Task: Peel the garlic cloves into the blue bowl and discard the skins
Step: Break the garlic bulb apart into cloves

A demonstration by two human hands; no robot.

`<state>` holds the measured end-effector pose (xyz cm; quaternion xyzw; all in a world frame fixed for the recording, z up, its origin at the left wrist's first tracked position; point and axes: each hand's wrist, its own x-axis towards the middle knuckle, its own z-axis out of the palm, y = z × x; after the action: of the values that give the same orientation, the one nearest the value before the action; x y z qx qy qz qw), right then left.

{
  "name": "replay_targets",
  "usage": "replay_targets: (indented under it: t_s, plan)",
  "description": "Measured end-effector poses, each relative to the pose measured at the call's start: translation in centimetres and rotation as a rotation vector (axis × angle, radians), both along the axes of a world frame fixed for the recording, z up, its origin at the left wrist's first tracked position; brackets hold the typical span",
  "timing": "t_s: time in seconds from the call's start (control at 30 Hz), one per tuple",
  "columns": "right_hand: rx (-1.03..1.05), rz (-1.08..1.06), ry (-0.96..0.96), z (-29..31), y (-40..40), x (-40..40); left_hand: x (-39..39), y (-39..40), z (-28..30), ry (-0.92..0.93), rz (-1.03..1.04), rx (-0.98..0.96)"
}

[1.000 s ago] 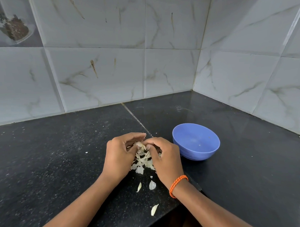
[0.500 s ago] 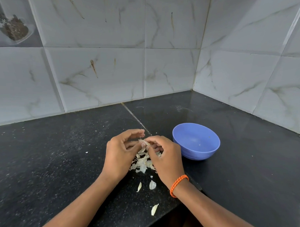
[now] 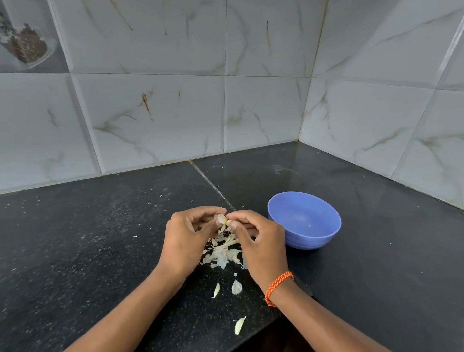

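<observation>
Head view: no brand, label or writing can be read anywhere. The left hand (image 3: pixel 187 238) and the right hand (image 3: pixel 257 240) meet above the black stone counter (image 3: pixel 83 247), both with fingers curled, pinching a garlic clove (image 3: pixel 222 220) between their fingertips. The clove is mostly hidden by the fingers, so whether any skin clings to it is hard to make out. Under the hands lies a pile of garlic skins (image 3: pixel 224 251), its right edge covered by the right hand. Three loose pieces (image 3: pixel 236 286) lie nearer on the counter; whether they are skins or cloves I cannot tell. The blue bowl (image 3: pixel 304 220) stands just right of the right hand, and only tiny specks show inside it. An orange braided band (image 3: pixel 278 287) circles the right wrist. The marbled wall tiles (image 3: pixel 155 120) rise at the far side, and a decorative tile (image 3: pixel 21 41) at far left is cut off by the frame.
</observation>
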<state>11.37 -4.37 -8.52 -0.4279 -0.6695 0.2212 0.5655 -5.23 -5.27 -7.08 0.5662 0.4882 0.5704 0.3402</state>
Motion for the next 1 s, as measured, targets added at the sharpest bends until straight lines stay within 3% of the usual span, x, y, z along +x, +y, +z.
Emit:
replay_targets:
  t_s: [0.23, 0.5, 0.83, 1.0]
  plan:
    - [0.011, -0.086, -0.142, -0.33, 0.4, -0.05, -0.08, 0.1, -0.22, -0.155, 0.004, -0.025]
    - [-0.025, 0.015, -0.107, -0.15, 0.32, -0.41, -0.01, -0.25, 0.12, -0.235, -0.058, -0.073]
    - [0.011, -0.106, -0.141, -0.27, 0.41, -0.17, -0.44, -0.06, 0.18, -0.328, 0.011, -0.063]
    - [0.009, -0.034, -0.167, -0.03, 0.03, -0.31, -0.11, -0.37, 0.33, -0.266, 0.004, -0.045]
